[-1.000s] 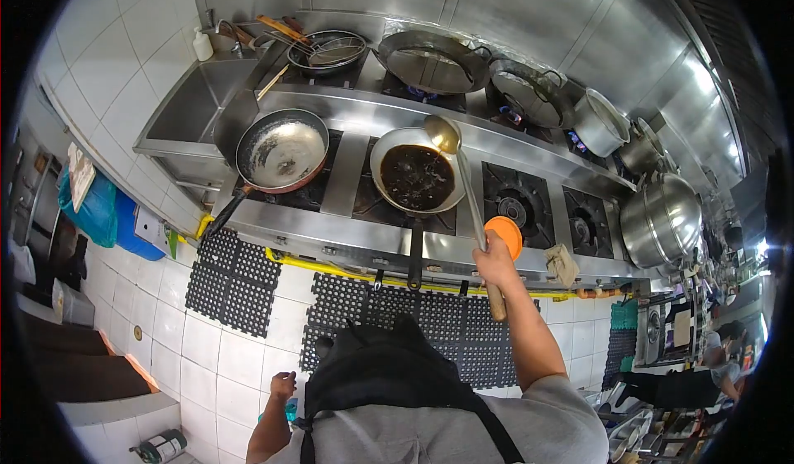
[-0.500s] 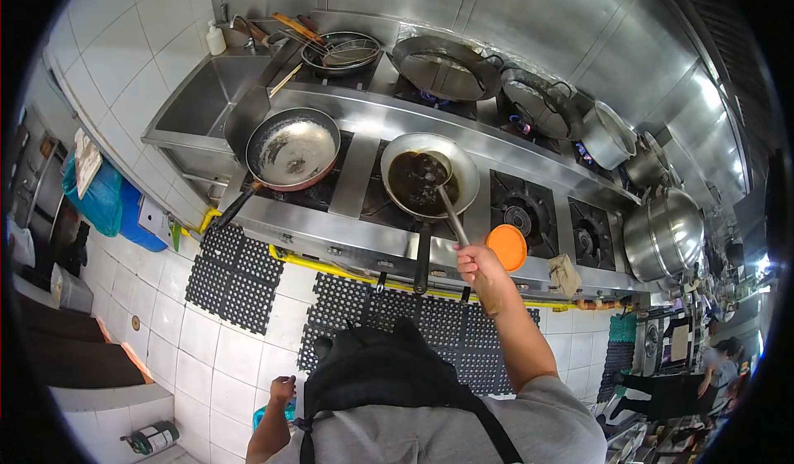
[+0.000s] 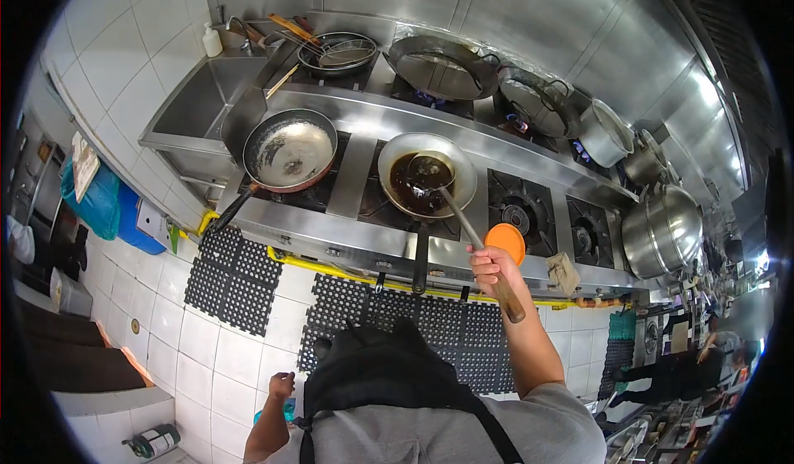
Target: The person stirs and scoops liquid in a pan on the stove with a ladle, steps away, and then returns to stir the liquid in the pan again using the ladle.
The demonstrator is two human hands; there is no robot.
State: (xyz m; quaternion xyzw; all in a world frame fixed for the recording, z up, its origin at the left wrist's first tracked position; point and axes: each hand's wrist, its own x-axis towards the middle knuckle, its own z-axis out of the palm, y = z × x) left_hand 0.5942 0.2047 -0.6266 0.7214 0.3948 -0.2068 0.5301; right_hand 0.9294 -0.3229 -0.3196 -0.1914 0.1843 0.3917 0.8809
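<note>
Right hand [image 3: 494, 272]: grip closed round the handle of the long ladle [image 3: 462, 218], fingers wrapped, wooden end sticking out below. Ladle bowl sits in dark liquid [image 3: 406, 186] inside the pale pan [image 3: 466, 170], on a front burner of the stove [image 3: 351, 176]. Left hand [image 3: 282, 384]: low, away from the stove, fingers partly curled; cannot tell how far open or if it has hold of anything. One orange disc [image 3: 505, 242] right beside the ladle handle and right hand, crowding that side. One cloth [image 3: 563, 273] at the stove's front edge, farther right. Pale pan's black handle juts over the front edge. Second front pan [image 3: 263, 151], dark rim, whitish inside, left of the pale one; its handle juts out too. Two bare front burners to the right. Back row: one pan [image 3: 342, 68] with strainers across it, two dark woks, two metal pots; three blue flames visible. Large round metal vessel [image 3: 659, 232] at the right end. Sink [image 3: 199, 104] at left, one pump bottle [image 3: 212, 41] behind it. Black perforated mats on white tile floor. Cylinder [image 3: 154, 441] bottom left carries a label, too small to read. One other person [image 3: 697, 367] far right.
</note>
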